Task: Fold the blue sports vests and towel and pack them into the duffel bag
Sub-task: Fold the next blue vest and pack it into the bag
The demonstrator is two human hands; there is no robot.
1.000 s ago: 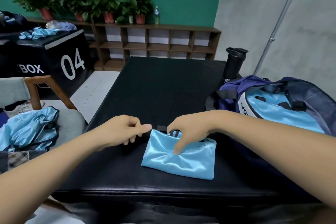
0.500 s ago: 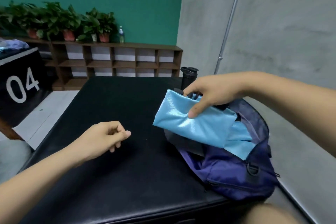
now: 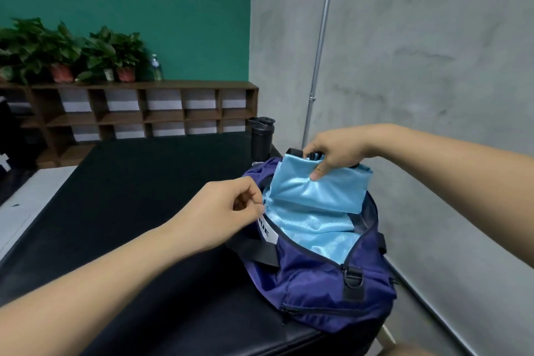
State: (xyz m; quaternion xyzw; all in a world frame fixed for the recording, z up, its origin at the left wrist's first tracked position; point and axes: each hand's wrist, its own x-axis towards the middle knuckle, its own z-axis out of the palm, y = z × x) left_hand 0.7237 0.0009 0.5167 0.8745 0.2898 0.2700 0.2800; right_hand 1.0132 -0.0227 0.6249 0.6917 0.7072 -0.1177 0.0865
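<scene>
A navy duffel bag lies unzipped at the right edge of the black table. Light blue fabric fills its opening. My right hand pinches a folded light blue vest by its top edge and holds it over the opening, its lower end resting on the fabric inside. My left hand pinches the near-left rim of the opening, fingers curled at the zipper edge. No towel can be told apart from the vests.
A black bottle stands just behind the bag. A wooden shelf with potted plants runs along the green wall. The grey wall is close on the right, with a metal pole.
My right hand lifted the folded vest off the table and carried it right to the bag's opening. My left hand moved from the table to the bag's rim. My view turned right.
</scene>
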